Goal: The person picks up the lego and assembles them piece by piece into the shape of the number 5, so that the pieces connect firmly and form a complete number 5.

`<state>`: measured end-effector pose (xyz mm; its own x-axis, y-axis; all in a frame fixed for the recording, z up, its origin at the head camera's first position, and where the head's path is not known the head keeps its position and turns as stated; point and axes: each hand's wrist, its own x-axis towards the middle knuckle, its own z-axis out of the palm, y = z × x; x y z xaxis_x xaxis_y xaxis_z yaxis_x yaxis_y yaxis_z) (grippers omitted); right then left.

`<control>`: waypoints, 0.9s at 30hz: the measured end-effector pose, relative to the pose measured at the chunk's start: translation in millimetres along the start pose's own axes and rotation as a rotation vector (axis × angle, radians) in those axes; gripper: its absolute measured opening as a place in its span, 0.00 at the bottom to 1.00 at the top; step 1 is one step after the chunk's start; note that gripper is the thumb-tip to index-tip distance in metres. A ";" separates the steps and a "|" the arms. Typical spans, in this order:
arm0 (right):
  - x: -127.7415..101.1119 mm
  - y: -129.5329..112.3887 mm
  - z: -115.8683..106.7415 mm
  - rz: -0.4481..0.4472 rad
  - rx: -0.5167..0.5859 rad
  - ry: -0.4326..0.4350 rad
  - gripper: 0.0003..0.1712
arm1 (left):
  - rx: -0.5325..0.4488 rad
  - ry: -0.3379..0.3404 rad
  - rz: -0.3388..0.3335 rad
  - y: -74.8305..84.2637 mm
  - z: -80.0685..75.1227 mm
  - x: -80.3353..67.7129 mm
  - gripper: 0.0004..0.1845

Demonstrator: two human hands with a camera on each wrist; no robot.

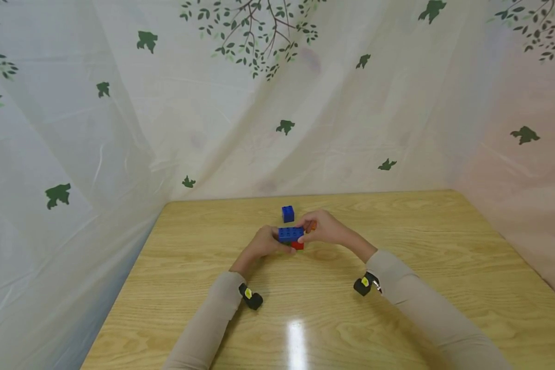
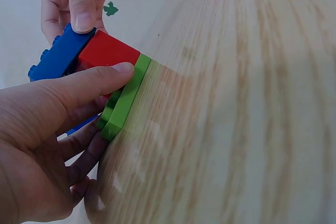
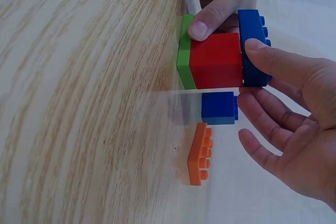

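A long blue brick (image 1: 290, 235) sits on top of a red brick (image 3: 216, 60), which stands on a flat green brick (image 2: 126, 98) at the bottom. With its thumb across the red and green sides, my left hand (image 1: 263, 241) grips this stack from the left. My right hand (image 1: 325, 228) pinches the right end of the blue brick, thumb on its near side. The blue brick overhangs the red one toward the left. Some of the stack's far side is hidden by the fingers.
Behind the stack stands a smaller blue brick (image 1: 288, 214). An orange brick (image 3: 198, 156) lies beside it on the wooden table (image 1: 333, 318), partly covered by my right hand in the head view. A leaf-printed sheet (image 1: 240, 154) hangs at the table's back edge.
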<state>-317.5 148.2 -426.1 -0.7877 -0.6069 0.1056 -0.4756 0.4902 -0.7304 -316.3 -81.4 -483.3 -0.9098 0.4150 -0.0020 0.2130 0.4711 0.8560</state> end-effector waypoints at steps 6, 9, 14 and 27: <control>-0.4 0.7 1.4 -0.001 0.011 0.009 0.18 | 0.005 -0.004 0.001 0.3 0.1 -0.1 0.17; -0.8 0.6 1.6 0.006 0.016 0.014 0.18 | 0.002 -0.003 -0.012 1.0 0.3 -0.5 0.18; -1.2 0.0 1.5 0.003 0.020 0.014 0.17 | -0.009 -0.005 -0.022 2.0 0.2 -0.8 0.19; -0.8 -0.3 2.0 0.006 0.018 0.013 0.17 | -0.003 -0.003 -0.016 2.2 0.4 -1.5 0.18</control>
<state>-315.9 147.2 -427.3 -0.7956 -0.5959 0.1094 -0.4637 0.4827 -0.7430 -314.3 -80.7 -481.5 -0.9122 0.4094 -0.0175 0.1969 0.4753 0.8575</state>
